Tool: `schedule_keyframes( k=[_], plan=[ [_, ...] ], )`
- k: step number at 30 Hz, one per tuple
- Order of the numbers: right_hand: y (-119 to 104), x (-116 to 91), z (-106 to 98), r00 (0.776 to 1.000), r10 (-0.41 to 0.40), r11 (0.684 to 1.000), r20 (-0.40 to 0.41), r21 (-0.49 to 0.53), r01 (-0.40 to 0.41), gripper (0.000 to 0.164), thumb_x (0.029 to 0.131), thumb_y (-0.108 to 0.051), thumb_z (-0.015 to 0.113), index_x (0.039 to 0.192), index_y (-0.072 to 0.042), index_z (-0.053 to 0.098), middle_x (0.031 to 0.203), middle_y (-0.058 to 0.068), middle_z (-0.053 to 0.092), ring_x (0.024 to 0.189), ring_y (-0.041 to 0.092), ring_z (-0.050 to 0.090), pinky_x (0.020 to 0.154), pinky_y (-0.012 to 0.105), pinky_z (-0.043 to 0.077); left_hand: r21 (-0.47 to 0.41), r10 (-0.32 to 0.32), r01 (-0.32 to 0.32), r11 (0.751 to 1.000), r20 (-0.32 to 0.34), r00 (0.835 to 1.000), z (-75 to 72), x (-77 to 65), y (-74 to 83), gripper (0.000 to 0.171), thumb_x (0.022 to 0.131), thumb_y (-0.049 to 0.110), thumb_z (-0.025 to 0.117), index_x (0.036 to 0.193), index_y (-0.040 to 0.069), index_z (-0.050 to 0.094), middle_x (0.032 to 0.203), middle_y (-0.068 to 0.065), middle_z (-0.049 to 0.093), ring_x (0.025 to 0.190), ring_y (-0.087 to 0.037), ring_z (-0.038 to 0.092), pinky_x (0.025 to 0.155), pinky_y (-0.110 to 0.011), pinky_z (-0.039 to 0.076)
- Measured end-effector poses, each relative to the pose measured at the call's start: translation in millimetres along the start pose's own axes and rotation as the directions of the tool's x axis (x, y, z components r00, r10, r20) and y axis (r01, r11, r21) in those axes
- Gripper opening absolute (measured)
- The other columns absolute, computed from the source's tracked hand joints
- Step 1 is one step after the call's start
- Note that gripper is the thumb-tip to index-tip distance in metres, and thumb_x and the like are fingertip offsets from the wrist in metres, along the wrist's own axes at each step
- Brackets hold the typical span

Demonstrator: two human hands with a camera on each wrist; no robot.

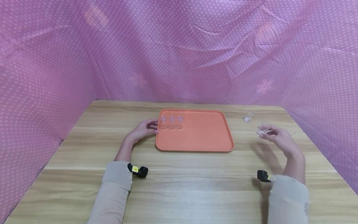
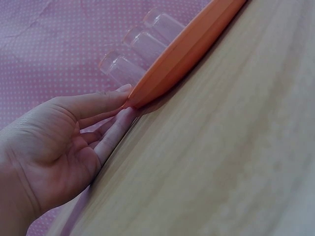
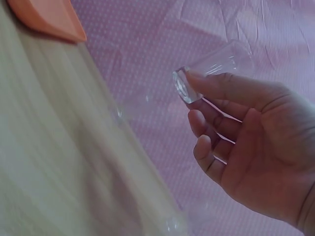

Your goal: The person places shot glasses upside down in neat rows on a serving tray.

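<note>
Glass (image 3: 216, 61), so clear that its upper wall nearly melts into the pink dotted cloth (image 1: 179, 56), is pinched between the thumb and fingers of the right hand (image 3: 266, 132), above the desk (image 1: 190, 186) and to the right of the orange tray (image 1: 204, 137). Its long axis slants in the right wrist view, thick base to the lower left, mouth to the upper right; the thumb covers part of its side. Across from it, the left hand (image 1: 142, 130) grips the tray's left rim, thumb on top and a fingertip below; how far the other fingers reach I can't tell. The tray's long side runs left to right, and just one corner enters the right wrist view. Three glasses (image 1: 172, 119) stand in a row at its left end, seemingly mouth down, though their outlines are too faint for certainty. A second glass (image 1: 247, 117) stands mouth up on the desk, right of the tray. Another clear shape (image 3: 172, 225), near the right wrist view's bottom edge, is too blurred to make out.
</note>
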State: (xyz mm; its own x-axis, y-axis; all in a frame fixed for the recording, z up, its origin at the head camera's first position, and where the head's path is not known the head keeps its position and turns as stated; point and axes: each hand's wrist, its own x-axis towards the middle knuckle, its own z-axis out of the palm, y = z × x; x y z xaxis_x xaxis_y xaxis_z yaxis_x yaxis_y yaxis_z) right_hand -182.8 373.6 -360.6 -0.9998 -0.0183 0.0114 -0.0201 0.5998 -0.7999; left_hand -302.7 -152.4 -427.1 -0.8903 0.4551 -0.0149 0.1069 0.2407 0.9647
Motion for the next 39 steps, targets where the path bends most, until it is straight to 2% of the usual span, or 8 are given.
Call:
schedule_keyframes(
  k=[7, 14, 21, 29, 34, 39],
  plan=[
    [-21, 6, 9, 0.999, -0.041, 0.999, -0.018, -0.013, 0.04, 0.04, 0.087, -0.032, 0.064, 0.117, -0.008, 0.055, 0.098, 0.011, 0.055, 0.089, 0.015, 0.05, 0.077, 0.033, 0.039, 0.0, -0.004, 0.004, 1.0, 0.004, 1.0, 0.4, 1.4, -2.0, 0.06, 0.084, 0.001, 0.064, 0.137, -0.005, 0.035, 0.126, -0.022, 0.047, 0.112, -0.032, 0.046, 0.093, -0.033, 0.043],
    [-36, 15, 20, 0.998, -0.055, 0.998, -0.013, 0.016, 0.055, 0.04, 0.086, -0.029, 0.066, 0.115, -0.005, 0.055, 0.094, 0.006, 0.057, 0.087, 0.013, 0.051, 0.075, 0.03, 0.039, 0.008, -0.001, 0.001, 1.0, 0.0, 1.0, -0.3, 0.7, -0.9, 0.058, 0.085, 0.0, 0.063, 0.137, -0.004, 0.036, 0.126, -0.021, 0.048, 0.112, -0.031, 0.047, 0.092, -0.032, 0.044],
    [-45, 24, 37, 0.993, -0.115, 0.993, -0.009, 0.021, 0.115, 0.036, 0.084, -0.028, 0.068, 0.111, -0.005, 0.059, 0.094, 0.007, 0.058, 0.089, 0.015, 0.053, 0.072, 0.028, 0.043, 0.006, -0.004, 0.004, 1.0, -0.001, 1.0, -0.7, 0.3, -1.9, 0.059, 0.085, 0.0, 0.063, 0.137, -0.005, 0.036, 0.126, -0.021, 0.048, 0.112, -0.031, 0.046, 0.093, -0.032, 0.043],
    [-55, 36, 57, 0.984, -0.178, 0.983, 0.019, 0.047, 0.177, 0.031, 0.084, -0.02, 0.068, 0.109, -0.003, 0.06, 0.095, 0.011, 0.057, 0.093, 0.022, 0.051, 0.072, 0.032, 0.046, 0.01, 0.015, -0.015, 1.0, 0.006, 1.0, -1.3, -0.1, -3.1, 0.06, 0.084, 0.002, 0.064, 0.136, -0.006, 0.035, 0.126, -0.023, 0.048, 0.112, -0.032, 0.047, 0.092, -0.032, 0.043],
    [-61, 42, 68, 0.973, -0.229, 0.972, 0.015, 0.066, 0.227, 0.03, 0.083, -0.014, 0.069, 0.107, 0.002, 0.061, 0.098, 0.012, 0.059, 0.091, 0.02, 0.052, 0.072, 0.025, 0.047, 0.0, 0.01, -0.01, 1.0, 0.007, 1.0, -0.6, -0.1, -2.4, 0.059, 0.084, 0.001, 0.064, 0.136, -0.006, 0.035, 0.126, -0.022, 0.048, 0.112, -0.032, 0.047, 0.092, -0.032, 0.044],
    [-70, 51, 78, 0.973, -0.228, 0.972, 0.04, 0.075, 0.224, 0.028, 0.082, -0.011, 0.069, 0.106, 0.002, 0.062, 0.094, 0.013, 0.062, 0.09, 0.021, 0.054, 0.072, 0.024, 0.046, -0.004, -0.003, 0.003, 1.0, 0.001, 1.0, -0.1, -0.7, 0.5, 0.058, 0.085, 0.0, 0.063, 0.136, -0.004, 0.036, 0.124, -0.021, 0.049, 0.112, -0.031, 0.047, 0.092, -0.032, 0.043]
  ],
)
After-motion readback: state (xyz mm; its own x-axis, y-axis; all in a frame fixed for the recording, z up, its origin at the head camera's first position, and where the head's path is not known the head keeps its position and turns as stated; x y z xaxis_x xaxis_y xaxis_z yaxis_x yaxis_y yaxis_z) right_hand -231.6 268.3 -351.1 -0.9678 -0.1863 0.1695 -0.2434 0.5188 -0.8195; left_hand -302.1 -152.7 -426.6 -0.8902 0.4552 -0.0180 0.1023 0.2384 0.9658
